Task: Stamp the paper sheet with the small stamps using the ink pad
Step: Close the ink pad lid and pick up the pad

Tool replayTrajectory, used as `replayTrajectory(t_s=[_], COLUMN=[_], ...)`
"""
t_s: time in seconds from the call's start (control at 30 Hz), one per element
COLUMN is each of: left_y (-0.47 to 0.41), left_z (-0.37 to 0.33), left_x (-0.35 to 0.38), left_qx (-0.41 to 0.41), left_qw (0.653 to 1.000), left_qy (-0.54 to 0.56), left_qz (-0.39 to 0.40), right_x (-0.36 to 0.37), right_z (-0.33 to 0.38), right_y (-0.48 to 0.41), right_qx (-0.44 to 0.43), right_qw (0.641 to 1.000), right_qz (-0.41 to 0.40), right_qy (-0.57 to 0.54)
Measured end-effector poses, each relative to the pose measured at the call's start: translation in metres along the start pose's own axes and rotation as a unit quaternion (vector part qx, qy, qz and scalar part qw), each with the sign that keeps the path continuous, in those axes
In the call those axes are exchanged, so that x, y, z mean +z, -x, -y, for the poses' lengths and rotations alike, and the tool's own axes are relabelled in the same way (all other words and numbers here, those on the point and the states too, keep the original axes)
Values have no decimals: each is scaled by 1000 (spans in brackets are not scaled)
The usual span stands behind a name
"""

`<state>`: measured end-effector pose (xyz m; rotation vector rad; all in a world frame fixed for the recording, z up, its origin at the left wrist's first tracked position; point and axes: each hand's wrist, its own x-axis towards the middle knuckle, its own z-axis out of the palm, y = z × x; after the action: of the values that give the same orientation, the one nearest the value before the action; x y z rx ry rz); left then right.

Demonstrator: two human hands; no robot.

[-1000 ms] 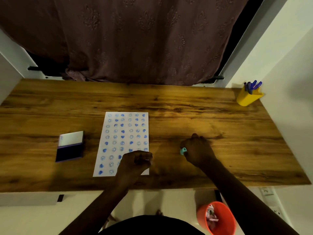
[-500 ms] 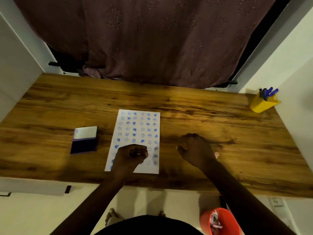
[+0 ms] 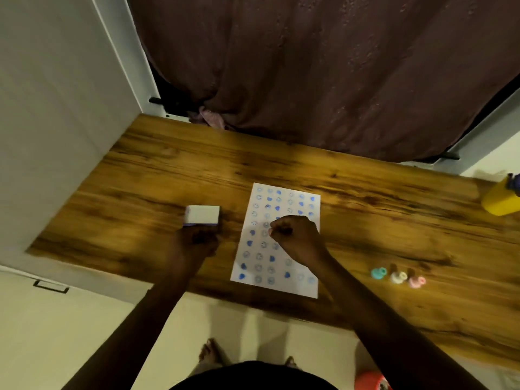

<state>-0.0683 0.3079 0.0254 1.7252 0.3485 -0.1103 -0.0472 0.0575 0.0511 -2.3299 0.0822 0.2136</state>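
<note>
A white paper sheet covered with rows of blue stamp marks lies on the wooden table. My right hand rests on the middle of the sheet as a closed fist, with nothing showing in it. To the left stands the ink pad with its white lid raised. My left hand, blurred, covers the pad's dark base with curled fingers, and whatever it holds is hidden. Three small stamps lie to the right of the sheet: a teal stamp, a white stamp and a pink stamp.
A yellow pen cup stands at the table's far right. A dark curtain hangs behind the table and a white wall panel closes the left side. An orange bin sits on the floor below the front edge.
My left hand went left from the sheet's lower part to the ink pad. My right hand went from the table beside the sheet onto it. The view has swung left.
</note>
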Motion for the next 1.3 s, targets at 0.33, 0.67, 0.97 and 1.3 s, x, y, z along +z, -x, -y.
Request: replayTrajectory(t_s=[0.33,0.67,0.97,1.3], left_y=[-62,-93,-108,-105], left_z=[31,28,24,29], left_x=[-81,-88,-85,-83], left_qx=[-10,18,8,17], left_qw=[995,984,971,970], left_qy=[-86,-175,-234,-236], left_qz=[-47,-2,51,63], right_x=[76,124,138,144], right_z=[56,75,81,81], right_y=[-48,-75,-78,-71], right_qx=[39,76,87,104], right_qw=[998,997,996,994], right_qz=[43,5,-28,-29], right_qy=[-37,-2,21,24])
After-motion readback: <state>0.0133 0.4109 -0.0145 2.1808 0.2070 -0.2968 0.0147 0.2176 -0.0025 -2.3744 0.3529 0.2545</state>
